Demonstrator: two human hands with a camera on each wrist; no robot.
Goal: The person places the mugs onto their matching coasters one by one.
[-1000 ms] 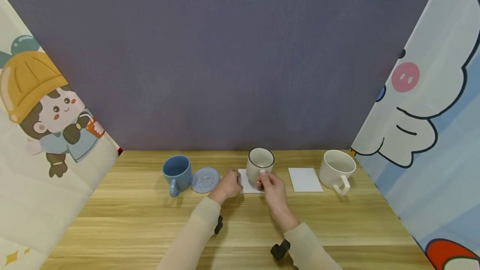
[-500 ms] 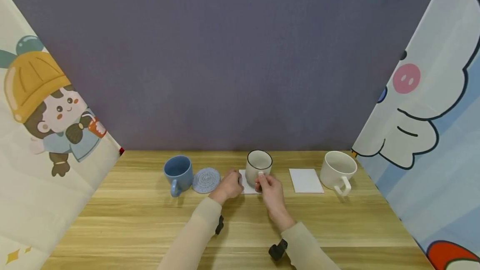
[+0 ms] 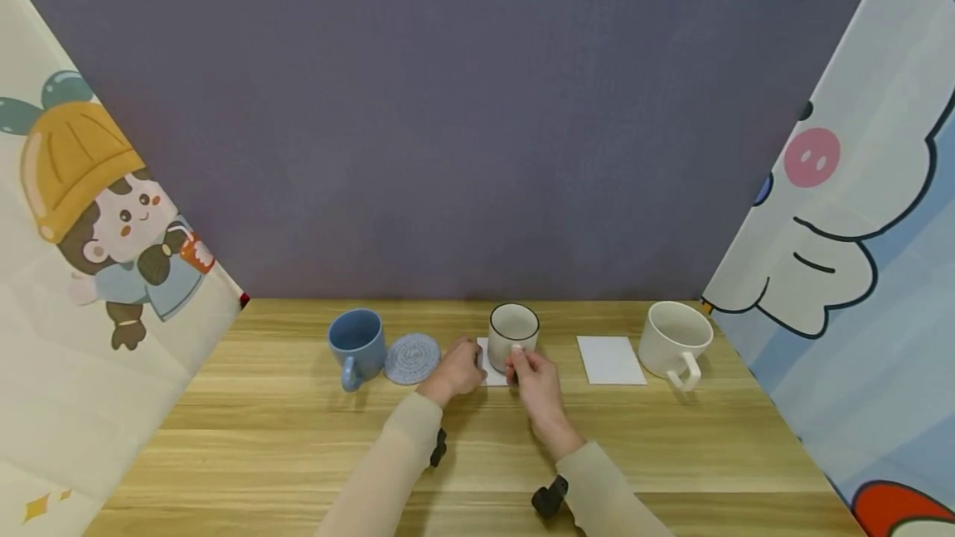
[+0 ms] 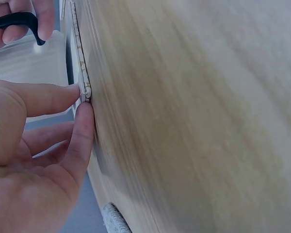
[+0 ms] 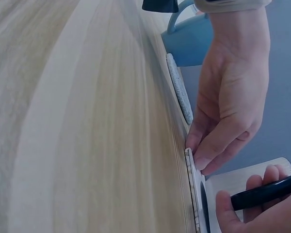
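Note:
My right hand (image 3: 539,384) grips the handle of a white mug with a dark rim (image 3: 510,328); in the wrist views the handle (image 5: 264,194) looks black. Beneath the upright mug lies a white square coaster (image 3: 493,378). I cannot tell for sure whether the mug's base touches it. My left hand (image 3: 453,371) pinches the coaster's left edge; thumb and index finger meet on that edge (image 4: 82,73) in the left wrist view. Left of this hand lies a round blue-grey woven coaster (image 3: 413,359), with a blue mug (image 3: 356,346) beside it.
To the right, another white square coaster (image 3: 611,360) lies flat, and a plain white mug (image 3: 675,338) stands near it, handle toward me. A dark grey wall (image 3: 477,123) rises behind the wooden table (image 3: 298,454). Printed cartoon sheets (image 3: 858,189) flank both sides.
The dark-rimmed mug has come down and slightly left over the white coaster, with my right hand on its handle. My left hand stays at the coaster's edge.

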